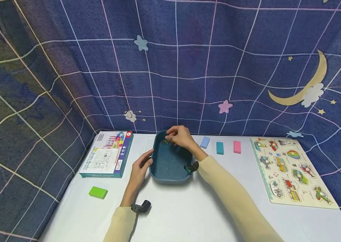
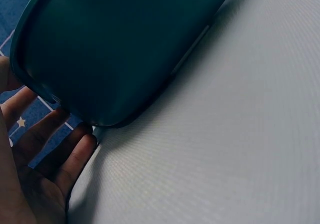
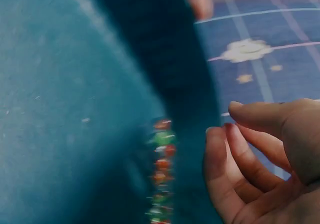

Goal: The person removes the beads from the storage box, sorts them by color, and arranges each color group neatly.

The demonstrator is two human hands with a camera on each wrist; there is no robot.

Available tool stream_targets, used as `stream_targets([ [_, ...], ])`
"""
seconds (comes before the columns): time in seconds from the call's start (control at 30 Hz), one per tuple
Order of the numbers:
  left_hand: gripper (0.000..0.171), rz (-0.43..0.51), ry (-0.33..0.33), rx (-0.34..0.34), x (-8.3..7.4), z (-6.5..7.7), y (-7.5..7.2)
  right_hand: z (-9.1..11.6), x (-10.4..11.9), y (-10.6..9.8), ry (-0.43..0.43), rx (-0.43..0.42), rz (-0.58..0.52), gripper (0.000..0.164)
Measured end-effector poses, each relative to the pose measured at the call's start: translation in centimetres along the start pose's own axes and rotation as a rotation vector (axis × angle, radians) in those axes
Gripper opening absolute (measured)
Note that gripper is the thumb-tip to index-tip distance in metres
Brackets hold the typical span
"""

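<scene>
A dark teal plastic bin [image 1: 170, 180] stands on the white tabletop. Inside, near its far left corner, lies a row of small red and green beads [image 1: 166, 142]; the right wrist view shows these beads [image 3: 162, 164] blurred. My right hand [image 1: 181, 137] is over the far end of the bin, beside the beads. Its fingers [image 3: 217, 154] are bent, with the thumb apart from them and nothing visible between. My left hand [image 1: 140, 168] rests at the bin's left wall, fingers spread and fingertips [image 2: 85, 134] against the outside.
At left are a boxed set [image 1: 107, 156] and a green block [image 1: 98, 192]. Right of the bin lie a light blue block [image 1: 205, 142], a teal block [image 1: 220, 148] and a pink block [image 1: 237, 147]. A picture puzzle board [image 1: 291, 174] lies far right. A patterned curtain [image 1: 188, 84] hangs behind.
</scene>
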State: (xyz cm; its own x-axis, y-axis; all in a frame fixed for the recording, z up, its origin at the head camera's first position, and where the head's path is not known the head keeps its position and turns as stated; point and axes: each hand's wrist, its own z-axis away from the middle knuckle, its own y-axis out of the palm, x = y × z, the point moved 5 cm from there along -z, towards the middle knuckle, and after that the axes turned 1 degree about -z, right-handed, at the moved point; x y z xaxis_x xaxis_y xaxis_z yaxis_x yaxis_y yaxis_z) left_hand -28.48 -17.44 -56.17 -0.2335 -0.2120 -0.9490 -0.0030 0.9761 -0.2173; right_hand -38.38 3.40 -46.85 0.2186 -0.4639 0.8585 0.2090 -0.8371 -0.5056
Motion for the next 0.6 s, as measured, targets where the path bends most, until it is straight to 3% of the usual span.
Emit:
stream_targets([
  [0.23, 0.041, 0.001, 0.013, 0.001, 0.2, 0.0, 0.0, -2.1, -2.0, 3.2, 0.082, 0.069, 0.161, 0.025],
  [0.4, 0.041, 0.006, 0.015, 0.003, 0.1, 0.0, 0.1, -2.5, -2.7, 4.1, 0.044, 0.069, 0.364, 0.025],
  [0.6, 0.041, 0.010, 0.013, 0.000, 0.1, 0.1, -0.1, -2.5, -2.8, 4.8, 0.004, 0.079, 0.414, 0.018],
])
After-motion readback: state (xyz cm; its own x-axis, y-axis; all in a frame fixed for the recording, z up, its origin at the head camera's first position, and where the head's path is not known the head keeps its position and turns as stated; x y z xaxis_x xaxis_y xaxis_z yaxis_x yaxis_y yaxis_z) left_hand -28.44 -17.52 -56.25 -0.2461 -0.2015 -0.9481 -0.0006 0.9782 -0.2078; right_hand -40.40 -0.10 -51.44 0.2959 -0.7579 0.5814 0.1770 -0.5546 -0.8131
